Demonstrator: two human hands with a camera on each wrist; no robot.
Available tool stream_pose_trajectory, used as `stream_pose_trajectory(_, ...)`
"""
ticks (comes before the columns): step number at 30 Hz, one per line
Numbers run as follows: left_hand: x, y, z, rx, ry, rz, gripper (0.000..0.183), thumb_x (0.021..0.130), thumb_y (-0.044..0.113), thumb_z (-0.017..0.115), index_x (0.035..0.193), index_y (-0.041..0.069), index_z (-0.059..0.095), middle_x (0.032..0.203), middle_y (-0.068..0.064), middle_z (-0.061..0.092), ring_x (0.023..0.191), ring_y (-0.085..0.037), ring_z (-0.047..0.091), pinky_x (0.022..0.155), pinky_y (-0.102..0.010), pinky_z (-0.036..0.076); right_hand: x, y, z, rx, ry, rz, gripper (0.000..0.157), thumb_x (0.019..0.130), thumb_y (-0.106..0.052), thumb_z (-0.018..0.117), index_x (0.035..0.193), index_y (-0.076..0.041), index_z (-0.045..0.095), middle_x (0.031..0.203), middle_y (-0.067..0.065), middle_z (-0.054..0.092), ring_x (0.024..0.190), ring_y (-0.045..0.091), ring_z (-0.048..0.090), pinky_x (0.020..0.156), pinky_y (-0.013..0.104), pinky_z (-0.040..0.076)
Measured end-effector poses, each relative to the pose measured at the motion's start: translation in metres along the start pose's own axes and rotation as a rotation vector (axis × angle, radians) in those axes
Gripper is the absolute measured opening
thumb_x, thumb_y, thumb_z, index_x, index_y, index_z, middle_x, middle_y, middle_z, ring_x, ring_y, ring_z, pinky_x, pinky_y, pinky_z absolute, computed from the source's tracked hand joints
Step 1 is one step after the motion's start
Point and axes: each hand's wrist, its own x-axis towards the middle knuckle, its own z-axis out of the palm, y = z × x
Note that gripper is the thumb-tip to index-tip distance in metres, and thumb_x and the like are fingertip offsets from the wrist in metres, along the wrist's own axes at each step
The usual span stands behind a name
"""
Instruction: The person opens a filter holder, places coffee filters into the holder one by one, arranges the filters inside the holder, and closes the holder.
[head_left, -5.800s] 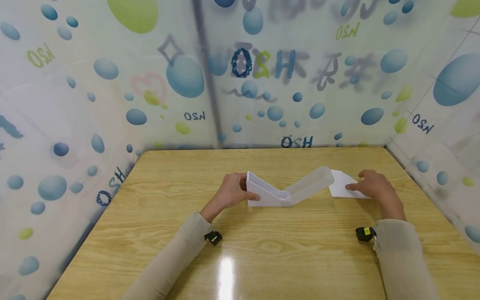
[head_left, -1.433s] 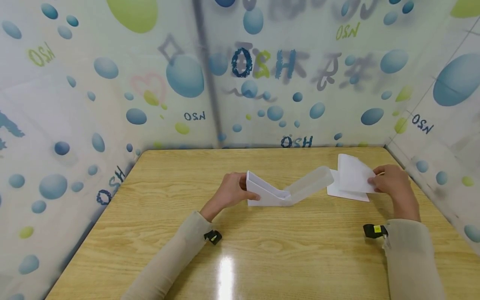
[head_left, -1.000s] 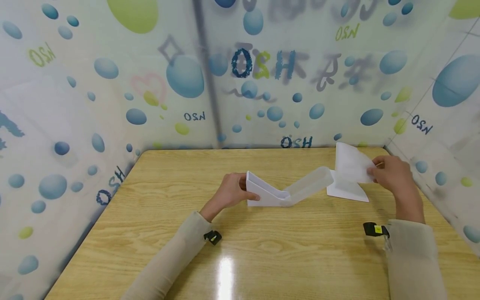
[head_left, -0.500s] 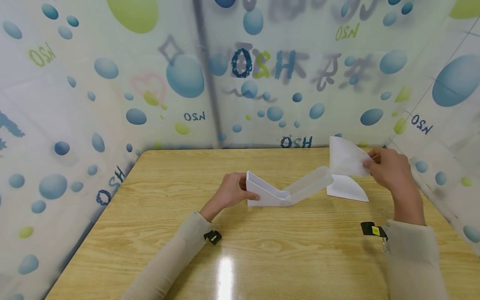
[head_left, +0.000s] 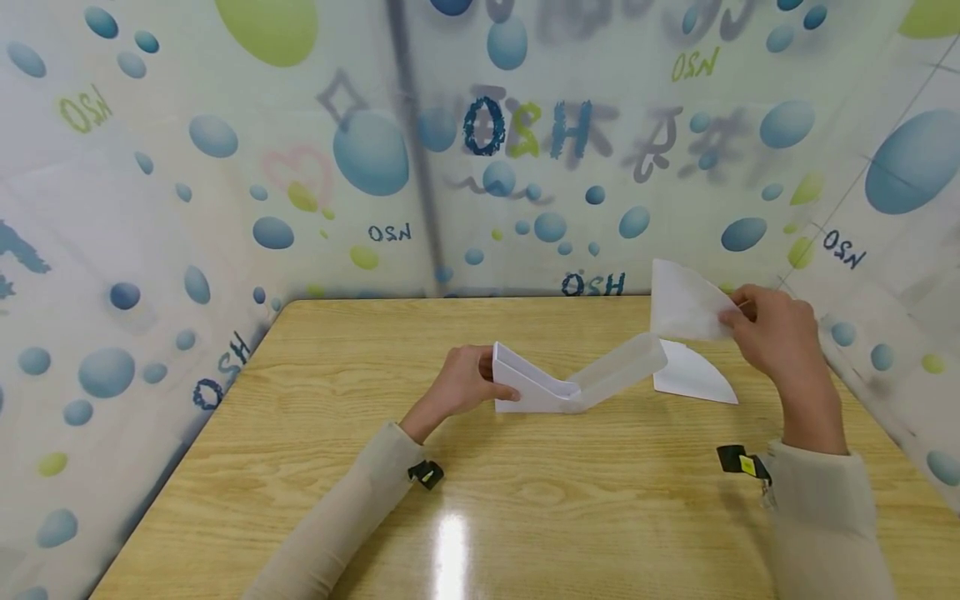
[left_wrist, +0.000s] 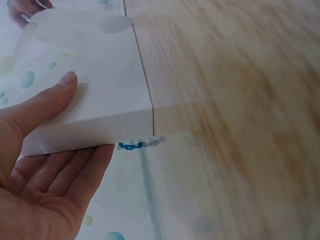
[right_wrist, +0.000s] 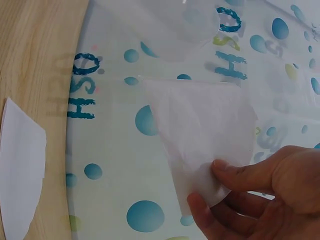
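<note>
My left hand (head_left: 463, 382) grips the left end of a white box (head_left: 531, 395) on the table, thumb on the near side and fingers behind. The box's translucent lid (head_left: 622, 367) is swung open to the right. In the left wrist view the thumb lies flat along the box wall (left_wrist: 110, 85). My right hand (head_left: 780, 337) pinches a white fan-shaped coffee filter (head_left: 684, 302) between thumb and fingers, raised behind the lid's right end. Below it, more filter paper (head_left: 693, 375) of the same shape lies on the table, also at the left of the right wrist view.
The wooden table (head_left: 570, 508) reaches back to a patterned curtain (head_left: 480, 200) with blue and green dots. Side curtains close in at left and right. Small black wrist cameras sit on both sleeves.
My right hand has lifted a coffee filter off the pile, then moved it up and leftward toward the lid. My left hand and the box have stayed still.
</note>
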Motion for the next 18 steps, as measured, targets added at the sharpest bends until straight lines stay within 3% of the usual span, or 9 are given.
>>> stream_pose_trajectory(9,0.000,-0.001,0.000,0.000,0.006,-0.009,0.040,0.079,0.018,0.092,0.115,0.012,0.075,0.107,-0.006,0.080,0.089,-0.016,0.076,0.077,-0.032,0.062,-0.003,-0.008,-0.001,0.012,0.070,-0.067,0.027,0.105,-0.016,0.058,0.117,0.008,0.065,0.099,0.032,0.069,0.081,0.038,0.054,0.061,0.037,0.038)
stream_pose_trajectory(18,0.000,-0.001,0.000,0.011,0.000,-0.001,0.040,0.079,0.018,0.092,0.115,0.011,0.075,0.108,-0.005,0.079,0.089,-0.015,0.076,0.076,-0.031,0.062,-0.007,-0.017,-0.001,0.025,0.109,-0.087,0.024,0.104,-0.013,0.059,0.116,0.006,0.067,0.104,0.031,0.070,0.085,0.038,0.059,0.063,0.036,0.041)
